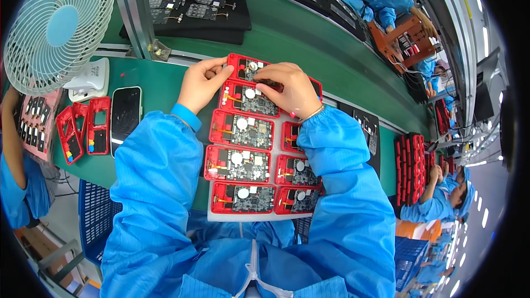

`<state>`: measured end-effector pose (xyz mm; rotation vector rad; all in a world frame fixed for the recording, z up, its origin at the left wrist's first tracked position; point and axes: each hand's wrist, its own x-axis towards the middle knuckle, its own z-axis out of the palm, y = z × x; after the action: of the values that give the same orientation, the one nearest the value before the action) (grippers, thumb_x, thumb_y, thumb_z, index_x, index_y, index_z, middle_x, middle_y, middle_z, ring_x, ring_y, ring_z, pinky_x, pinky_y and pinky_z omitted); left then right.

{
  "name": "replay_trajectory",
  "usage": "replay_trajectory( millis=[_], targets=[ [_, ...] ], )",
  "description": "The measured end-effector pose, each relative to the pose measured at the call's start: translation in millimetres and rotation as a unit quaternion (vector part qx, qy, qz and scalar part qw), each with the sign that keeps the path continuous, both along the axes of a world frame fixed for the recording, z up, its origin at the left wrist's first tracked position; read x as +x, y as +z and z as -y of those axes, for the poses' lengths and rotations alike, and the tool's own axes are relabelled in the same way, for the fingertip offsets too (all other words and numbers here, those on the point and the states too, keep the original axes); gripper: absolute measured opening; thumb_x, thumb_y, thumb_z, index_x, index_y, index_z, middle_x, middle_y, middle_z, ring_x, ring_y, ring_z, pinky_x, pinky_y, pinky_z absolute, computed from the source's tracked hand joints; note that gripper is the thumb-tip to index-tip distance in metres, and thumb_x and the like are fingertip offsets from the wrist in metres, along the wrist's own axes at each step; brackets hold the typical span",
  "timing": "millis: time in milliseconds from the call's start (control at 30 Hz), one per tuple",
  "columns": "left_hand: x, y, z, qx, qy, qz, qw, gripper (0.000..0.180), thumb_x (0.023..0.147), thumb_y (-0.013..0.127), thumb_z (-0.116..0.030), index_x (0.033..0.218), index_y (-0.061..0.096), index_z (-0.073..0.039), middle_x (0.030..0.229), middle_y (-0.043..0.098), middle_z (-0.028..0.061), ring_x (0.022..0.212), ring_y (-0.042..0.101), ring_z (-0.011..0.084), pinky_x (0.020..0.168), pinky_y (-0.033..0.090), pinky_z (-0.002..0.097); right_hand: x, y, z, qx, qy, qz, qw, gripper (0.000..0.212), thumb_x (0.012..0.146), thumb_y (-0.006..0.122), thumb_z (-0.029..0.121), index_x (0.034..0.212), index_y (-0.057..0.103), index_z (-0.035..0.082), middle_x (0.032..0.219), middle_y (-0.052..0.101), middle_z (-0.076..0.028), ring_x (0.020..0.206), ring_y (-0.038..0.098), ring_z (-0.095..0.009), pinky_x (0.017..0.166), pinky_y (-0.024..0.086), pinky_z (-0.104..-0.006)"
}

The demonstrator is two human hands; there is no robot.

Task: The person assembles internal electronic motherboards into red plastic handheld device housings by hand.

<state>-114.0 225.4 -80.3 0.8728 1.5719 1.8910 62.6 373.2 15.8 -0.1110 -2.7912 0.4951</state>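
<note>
At the far end of a white tray (259, 217), a red plastic case (234, 59) holds electronics with a round white disc. My left hand (201, 84) pinches the left edge of this case between thumb and fingers. Over its right side, my right hand (290, 89) grips a small dark circuit board (269, 83), partly hidden by the fingers. Closer to me, several more red cases with fitted circuit boards (251, 165) lie in two columns on the tray. My right hand and sleeve cover part of the right column.
A fan (62, 25) stands at the left, near a phone (126, 113) and loose red frames (99, 124). Beyond the metal rail, black mats (234, 16) bear small boards. Stacked red cases (409, 168) stand at right. Co-workers sit on both sides; a blue basket (94, 218) is below.
</note>
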Motion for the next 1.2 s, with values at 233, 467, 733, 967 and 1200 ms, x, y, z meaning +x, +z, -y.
replay_trajectory(
  millis=[233,467,733,967,1200],
  targets=[
    [3.8,20.2,1.4,0.052,-0.072,-0.078,0.993,0.044,0.095,0.069,-0.018,0.136,0.061,-0.006,0.097,0.054,-0.0015,0.082,0.046,0.0073,0.073,0.040,0.0215,-1.9,2.1,-6.1,-0.129,-0.027,-0.038,0.991,0.031,0.076,0.085,0.018,0.102,0.070,0.008,0.127,0.064,-0.018,0.115,0.062,-0.032,0.100,0.049,-0.0404],
    [20.0,69.2,24.5,0.044,0.041,-0.323,0.944,0.048,0.089,0.072,-0.019,0.134,0.060,-0.009,0.130,0.057,0.0102,0.114,0.053,0.0249,0.098,0.042,0.0346,-1.8,15.5,6.9,0.017,-0.034,-0.174,0.984,0.035,0.070,0.087,0.019,0.100,0.074,0.007,0.111,0.070,-0.020,0.103,0.068,-0.034,0.091,0.054,-0.0404],
    [118.4,155.9,67.7,0.088,0.037,-0.366,0.926,0.032,0.074,0.082,-0.009,0.104,0.071,-0.005,0.098,0.071,0.0095,0.091,0.067,0.0285,0.083,0.051,0.0379,26.3,61.3,75.1,-0.063,-0.020,-0.141,0.988,0.020,0.071,0.077,0.014,0.088,0.070,0.007,0.082,0.066,-0.012,0.079,0.066,-0.034,0.070,0.054,-0.0431],
    [137.9,151.2,81.0,0.029,-0.022,-0.206,0.978,0.026,0.076,0.080,-0.001,0.101,0.074,-0.003,0.095,0.073,0.0085,0.083,0.068,0.0147,0.075,0.055,0.0290,48.5,57.5,95.6,-0.061,-0.054,-0.142,0.986,0.022,0.069,0.078,0.015,0.088,0.071,0.007,0.079,0.066,-0.013,0.076,0.066,-0.035,0.068,0.054,-0.0436],
    [148.7,162.8,97.8,0.166,-0.087,0.053,0.981,0.016,0.086,0.072,0.005,0.102,0.071,0.001,0.098,0.073,0.0080,0.091,0.067,0.0130,0.083,0.054,0.0283,102.9,68.1,112.1,-0.410,-0.166,-0.179,0.879,0.024,0.087,0.076,0.014,0.104,0.071,-0.001,0.098,0.074,-0.012,0.085,0.070,-0.016,0.075,0.055,-0.0286]
  ],
)
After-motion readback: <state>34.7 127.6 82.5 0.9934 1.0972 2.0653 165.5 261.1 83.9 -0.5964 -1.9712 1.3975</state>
